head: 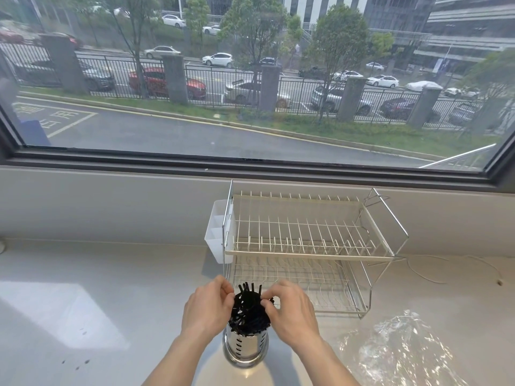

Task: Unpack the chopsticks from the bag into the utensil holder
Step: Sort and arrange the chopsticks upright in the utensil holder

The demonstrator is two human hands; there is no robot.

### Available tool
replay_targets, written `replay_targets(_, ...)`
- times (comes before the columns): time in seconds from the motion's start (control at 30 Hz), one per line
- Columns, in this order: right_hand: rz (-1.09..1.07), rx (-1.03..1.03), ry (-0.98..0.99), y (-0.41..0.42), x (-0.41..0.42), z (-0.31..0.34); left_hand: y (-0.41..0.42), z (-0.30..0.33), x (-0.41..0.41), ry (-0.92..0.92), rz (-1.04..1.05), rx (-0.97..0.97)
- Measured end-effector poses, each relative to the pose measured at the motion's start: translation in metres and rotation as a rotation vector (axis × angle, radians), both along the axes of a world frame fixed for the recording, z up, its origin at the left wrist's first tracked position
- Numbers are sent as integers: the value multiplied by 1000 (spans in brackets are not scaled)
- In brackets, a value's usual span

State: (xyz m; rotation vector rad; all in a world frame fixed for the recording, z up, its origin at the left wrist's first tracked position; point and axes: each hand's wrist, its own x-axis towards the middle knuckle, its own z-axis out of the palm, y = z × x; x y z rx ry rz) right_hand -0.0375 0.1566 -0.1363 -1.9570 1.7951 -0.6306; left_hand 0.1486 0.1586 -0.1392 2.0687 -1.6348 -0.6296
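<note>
While the black chopsticks (250, 309) stand bunched in the perforated steel utensil holder (245, 348) at 6 o'clock on the counter (83, 274), the left hand (207, 307) and right hand (291, 312) pinch their fanned tops with curled fingers. Clear plastic bag (401, 349) lies at 4 o'clock; wire dish rack (312, 246) stands at 1 o'clock.

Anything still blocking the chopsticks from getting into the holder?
Nothing visible does. The chopsticks already stand in the metal holder, with the left hand and right hand touching their tops. The clear bag lies apart, to the right.
</note>
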Motion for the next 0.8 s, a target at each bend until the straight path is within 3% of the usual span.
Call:
replay_targets(0.2, -98, -110, -197, -3, 0, 9, -1, 7, -2, 48, 2, -34)
replay_targets(0.3, -270, -222, -374, -12, 0, 24, -3, 12, -4, 76, -11, -105)
replay_targets(0.43, -557, -324, -682, -28, -5, 43, -11, 20, -10, 275, -117, -144)
replay_targets(0.6, -711, -88, -985, -36, -7, 39, -16, 33, -14, 505, -34, -212)
replay_targets(0.7, -711, 81, -931, -29, -8, 21, -19, 37, -6, 546, 54, -276)
replay_targets(0.8, -630, 214, -789, -19, -9, 4, -19, 40, 2, 700, 152, -271)
